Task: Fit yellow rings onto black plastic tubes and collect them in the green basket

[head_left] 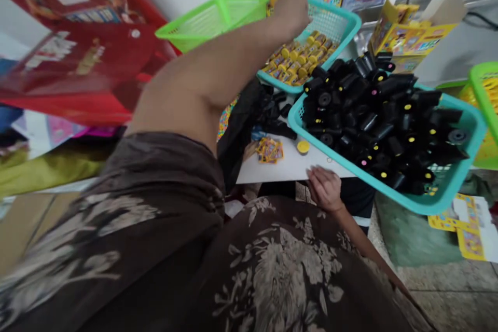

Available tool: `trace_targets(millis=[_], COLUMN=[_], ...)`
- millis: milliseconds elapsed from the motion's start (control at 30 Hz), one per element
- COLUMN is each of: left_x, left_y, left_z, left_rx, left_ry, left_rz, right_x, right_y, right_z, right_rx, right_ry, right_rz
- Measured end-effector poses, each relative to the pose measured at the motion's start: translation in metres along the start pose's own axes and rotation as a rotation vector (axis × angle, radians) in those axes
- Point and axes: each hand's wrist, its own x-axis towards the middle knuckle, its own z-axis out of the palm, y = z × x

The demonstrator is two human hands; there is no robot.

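The person's left hand (293,10), curled, its contents hidden, is over the teal basket (330,18) of yellow-capped jars (299,58). The loosely bent right hand (324,187), hold unclear, meets the bench (254,172) edge near a yellow-lidded tub (303,147).

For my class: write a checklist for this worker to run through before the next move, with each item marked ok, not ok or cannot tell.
1. Left hand clear of the black pieces: ok, it is up by the far basket.
2. Left hand's grip: cannot tell, the back of the hand hides what it may hold.
3. Right hand clear of the near basket: ok, it is at the table's front edge.
4. Jar upright: ok, yellow lid up.
5. Near basket wholly on the table: not ok, it appears to jut past the front edge.
6. Printed pieces neatly stacked: not ok, they lie in a loose heap.
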Motion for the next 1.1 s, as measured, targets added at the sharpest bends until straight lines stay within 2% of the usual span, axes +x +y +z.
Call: trace_targets(millis=[100,200,267,333,400,467,500,567,667,767,900,1100], left_x=[-0.058,-0.142,-0.207,-0.269,-0.323,-0.360,-0.372,-0.382,-0.376,-0.361,-0.347,-0.331], left_y=[0.000,-0.003,-0.010,-0.022,-0.036,-0.051,-0.057,-0.068,-0.080,-0.089,-0.100,-0.115], left_z=[-0.024,-0.037,-0.035,-0.023,-0.002,0.023,0.036,0.058,0.081,0.095,0.105,0.108], left_rx=[0.166,0.102,-0.029,-0.222,-0.394,-0.489,-0.495,-0.417,-0.212,-0.016,0.150,0.170], left_ry=[0.077,-0.016,-0.104,-0.205,-0.269,-0.289,-0.266,-0.173,-0.028,-0.041,-0.112,-0.056], left_rz=[0.143,0.168,0.117,0.047,0.025,0.025,0.011,-0.037,-0.212,-0.340,-0.306,-0.253], right_x=[0.001,0.011,0.017,0.021,0.021,0.020,0.020,0.021,0.028,0.039,0.055,0.087], right_y=[0.001,0.000,-0.001,-0.002,-0.002,-0.002,-0.001,-0.002,-0.004,-0.005,-0.002,-0.003], right_z=[-0.001,-0.005,-0.007,-0.008,-0.007,-0.006,-0.005,-0.006,-0.011,-0.021,-0.028,-0.019], right_rx=[0.016,0.002,-0.001,0.007,0.021,0.034,0.037,0.025,-0.030,-0.064,-0.032,-0.103], right_ry=[0.011,0.077,0.130,0.161,0.168,0.157,0.150,0.142,0.172,0.159,0.030,-0.110], right_rz=[0.018,-0.007,-0.035,-0.046,-0.027,0.017,0.041,0.067,0.027,0.032,0.192,0.432])
